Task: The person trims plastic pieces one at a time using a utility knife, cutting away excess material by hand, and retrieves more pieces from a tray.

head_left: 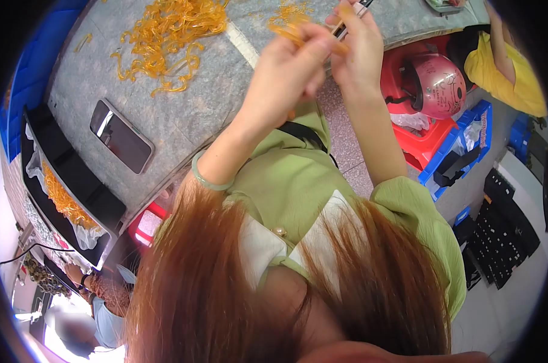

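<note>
My left hand (289,75), with a pale green bangle on the wrist, is closed on a translucent amber plastic piece (284,31). The fingers of my right hand (359,51) are wrapped around a slim pen-like tool (351,20), dark and silver; its exact kind I cannot make out. Both hands meet over the table's near edge, fingertips close together, and the amber piece runs between them. A large heap of curved amber plastic pieces (171,30) lies on the table to the left. Beyond my hands is a smaller scatter of amber bits (292,12).
A phone (122,137) lies on the grey table (189,115). Left of it stands a black bin (74,163) with more amber pieces (65,199). On the right are a pink helmet (437,85), a red stool (419,142) and a blue crate (461,151). Other people sit nearby.
</note>
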{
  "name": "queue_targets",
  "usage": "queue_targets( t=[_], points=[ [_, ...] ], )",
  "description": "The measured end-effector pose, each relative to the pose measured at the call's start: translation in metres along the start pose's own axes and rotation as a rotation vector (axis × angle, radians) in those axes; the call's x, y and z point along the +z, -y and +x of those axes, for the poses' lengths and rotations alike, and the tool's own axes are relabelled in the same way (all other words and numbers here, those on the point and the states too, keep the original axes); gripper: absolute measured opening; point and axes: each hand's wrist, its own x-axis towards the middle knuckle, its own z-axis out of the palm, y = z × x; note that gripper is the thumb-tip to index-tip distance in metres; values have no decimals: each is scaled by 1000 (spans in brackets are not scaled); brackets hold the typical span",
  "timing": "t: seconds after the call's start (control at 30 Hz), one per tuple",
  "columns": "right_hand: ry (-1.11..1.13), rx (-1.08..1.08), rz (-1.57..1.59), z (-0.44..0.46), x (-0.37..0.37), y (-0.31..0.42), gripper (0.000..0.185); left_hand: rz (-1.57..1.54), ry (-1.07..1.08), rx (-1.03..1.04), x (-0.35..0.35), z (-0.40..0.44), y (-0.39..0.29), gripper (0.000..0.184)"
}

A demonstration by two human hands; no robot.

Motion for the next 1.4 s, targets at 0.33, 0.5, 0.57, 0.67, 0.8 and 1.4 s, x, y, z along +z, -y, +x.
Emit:
queue_targets(
  t=[0.33, 0.5, 0.57, 0.67, 0.8, 1.4],
  points=[
    [218, -700, -981, 15, 19, 25, 20, -98, -234, 94, -46, -23, 2, 15],
    [205, -534, -653, 39, 24, 2, 15, -270, 42, 130, -12, -23, 4, 19],
    [205, -244, -341, 33, 31, 3, 13, -243, 29, 79, -7, -9, 12, 19],
    [130, -81, -216, 23, 32, 7, 12, -229, -32, 121, -11, 4, 16, 18],
    [54, -118, -222, 24, 32, 3, 14, -222, -35, 242, -8, -6, 14, 15],
    [492, 275, -405, -34, -2, 9, 16, -70, -246, 123, -50, -28, 15, 19]
  ],
)
